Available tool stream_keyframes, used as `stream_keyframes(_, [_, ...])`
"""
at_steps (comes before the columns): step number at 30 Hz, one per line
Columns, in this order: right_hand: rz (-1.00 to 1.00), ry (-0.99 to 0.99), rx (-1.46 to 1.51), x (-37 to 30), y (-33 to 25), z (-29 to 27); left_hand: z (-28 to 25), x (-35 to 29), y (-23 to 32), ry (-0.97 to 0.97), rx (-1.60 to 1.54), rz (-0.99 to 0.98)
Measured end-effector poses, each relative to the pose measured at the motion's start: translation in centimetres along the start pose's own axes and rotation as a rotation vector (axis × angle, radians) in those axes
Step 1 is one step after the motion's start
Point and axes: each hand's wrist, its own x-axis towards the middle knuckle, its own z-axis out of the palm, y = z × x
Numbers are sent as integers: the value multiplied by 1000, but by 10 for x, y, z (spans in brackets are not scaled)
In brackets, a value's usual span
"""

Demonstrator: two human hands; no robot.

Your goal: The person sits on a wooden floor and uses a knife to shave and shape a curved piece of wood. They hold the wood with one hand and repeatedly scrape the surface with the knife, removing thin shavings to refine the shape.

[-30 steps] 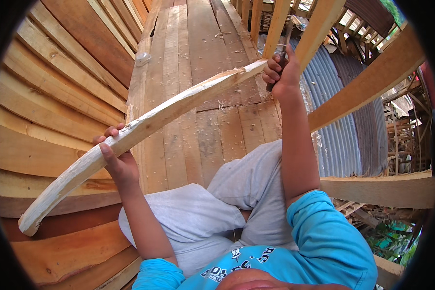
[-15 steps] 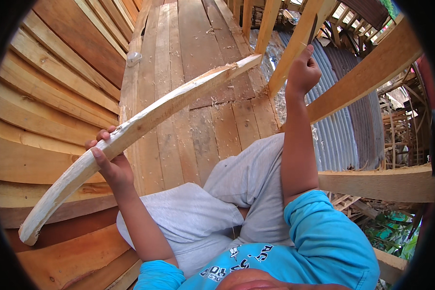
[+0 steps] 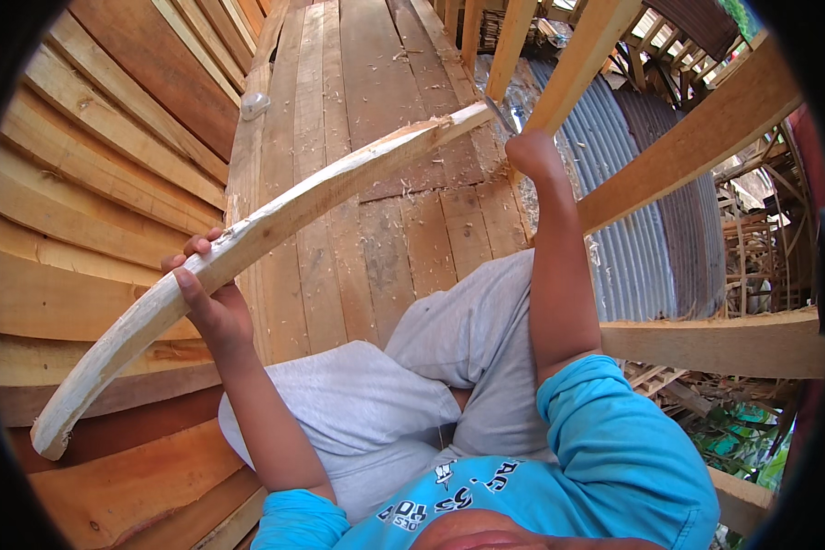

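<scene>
A long, slightly curved piece of wood slants across my front, with a pale whittled upper face and rough patches toward its far end. My left hand is closed round its nearer part, thumb on one side and fingers over the other. At the far right end my right hand is a fist round a knife; its narrow dark blade reaches to the tip of the wood. The handle is hidden inside the fist. Whether the edge touches the wood I cannot tell.
Wood shavings lie over the plank floor. A board wall curves up on the left. On the right stand wooden posts and rails, with corrugated metal sheeting beyond. A small clear plastic thing lies by the wall.
My right hand has swung down and left with the knife, from raised beside the post to the wood's far end. The left hand and the wood have barely moved.
</scene>
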Motion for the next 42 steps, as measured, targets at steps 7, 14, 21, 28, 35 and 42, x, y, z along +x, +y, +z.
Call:
stream_keyframes(7, [-203,-538,-308,-24,-3,18,-6,0,1,38,43,19])
stream_keyframes(14, [-574,-635,-302,-6,-27,108,-3,1,1,-13,24,6])
stream_keyframes(21, [-48,-129,-164,5,-17,144,-4,1,4,-16,76,17])
stream_keyframes(28, [-141,-127,-159,26,-4,140,-3,2,5,-19,104,-6])
stream_keyframes(35, [-210,-268,-269,-9,-26,143,-2,-1,6,-18,91,5])
stream_keyframes(42, [-109,-168,-162,-12,-21,127,-1,2,8,-20,90,11])
